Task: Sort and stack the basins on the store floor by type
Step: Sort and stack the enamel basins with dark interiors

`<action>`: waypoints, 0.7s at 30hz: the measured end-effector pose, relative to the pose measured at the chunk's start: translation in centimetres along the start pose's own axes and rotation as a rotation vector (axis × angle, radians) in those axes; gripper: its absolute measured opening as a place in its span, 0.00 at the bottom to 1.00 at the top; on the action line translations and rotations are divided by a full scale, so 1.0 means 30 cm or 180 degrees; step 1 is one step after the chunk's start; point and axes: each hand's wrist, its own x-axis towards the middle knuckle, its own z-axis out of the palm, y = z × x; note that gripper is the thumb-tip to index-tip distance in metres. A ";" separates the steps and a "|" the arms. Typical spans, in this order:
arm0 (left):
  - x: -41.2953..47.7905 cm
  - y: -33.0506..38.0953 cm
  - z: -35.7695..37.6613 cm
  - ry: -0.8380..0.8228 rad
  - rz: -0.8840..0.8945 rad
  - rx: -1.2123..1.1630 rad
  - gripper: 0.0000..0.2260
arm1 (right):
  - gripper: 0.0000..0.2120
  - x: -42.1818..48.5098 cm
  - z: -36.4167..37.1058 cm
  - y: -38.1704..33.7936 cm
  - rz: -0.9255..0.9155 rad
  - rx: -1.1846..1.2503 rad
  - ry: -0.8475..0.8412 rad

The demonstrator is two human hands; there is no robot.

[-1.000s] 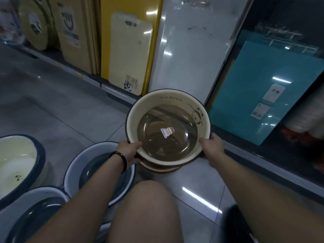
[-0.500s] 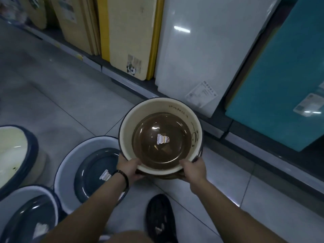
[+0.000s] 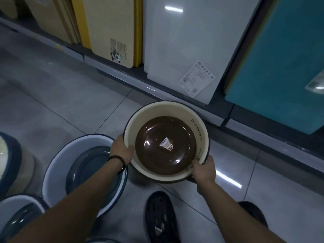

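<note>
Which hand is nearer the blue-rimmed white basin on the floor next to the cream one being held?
Left. The left hand grips the rim of the cream basin on the side next to the white basin; the right hand grips the far side.

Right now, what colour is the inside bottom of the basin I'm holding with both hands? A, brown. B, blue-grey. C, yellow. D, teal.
A: the cream PANDA basin, gripped at its rim by the left hand and the right hand, has a glossy brown bottom with a small sticker at its centre.
</note>
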 end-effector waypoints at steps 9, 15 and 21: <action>-0.279 -0.024 0.149 -0.0815 -0.0196 -0.0543 0.25 | 0.13 -0.038 -0.371 0.118 -0.0208 -0.1003 0.0127; -0.362 -0.027 0.214 -0.1398 -0.0700 -0.0852 0.27 | 0.15 -0.080 -0.537 0.175 -0.0074 -0.1206 0.0030; -0.410 0.034 0.246 -0.1432 -0.0755 -0.0634 0.26 | 0.31 -0.096 -0.596 0.222 -0.0285 -0.1277 0.0028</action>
